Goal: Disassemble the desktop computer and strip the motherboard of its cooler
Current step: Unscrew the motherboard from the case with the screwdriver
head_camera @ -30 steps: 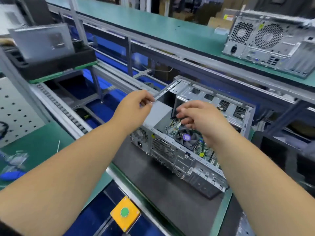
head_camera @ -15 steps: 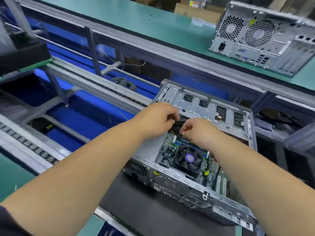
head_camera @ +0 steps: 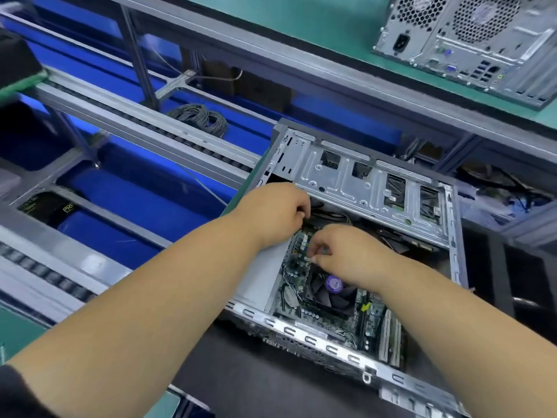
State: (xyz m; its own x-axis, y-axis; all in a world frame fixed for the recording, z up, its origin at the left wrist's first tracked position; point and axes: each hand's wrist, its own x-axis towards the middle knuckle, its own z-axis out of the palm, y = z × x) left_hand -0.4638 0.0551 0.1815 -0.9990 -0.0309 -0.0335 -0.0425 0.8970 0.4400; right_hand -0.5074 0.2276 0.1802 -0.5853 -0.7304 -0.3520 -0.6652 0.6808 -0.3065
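Note:
An open grey desktop case lies on its side on a dark mat. Inside sits the green motherboard with a black cooler fan bearing a purple hub label. My left hand reaches into the case's upper left corner with fingers curled around dark cables. My right hand hovers just above the fan, thumb and fingers pinching a small pale connector. What sits under both palms is hidden.
A second desktop case stands on the green shelf at the top right. A coil of grey cable rests by the conveyor rails on the left. Blue bins sit below the rails. The dark mat extends toward me.
The view has closed in on the case. Both hands have gone deeper inside; my right hand has dropped toward the fan and now pinches a small connector.

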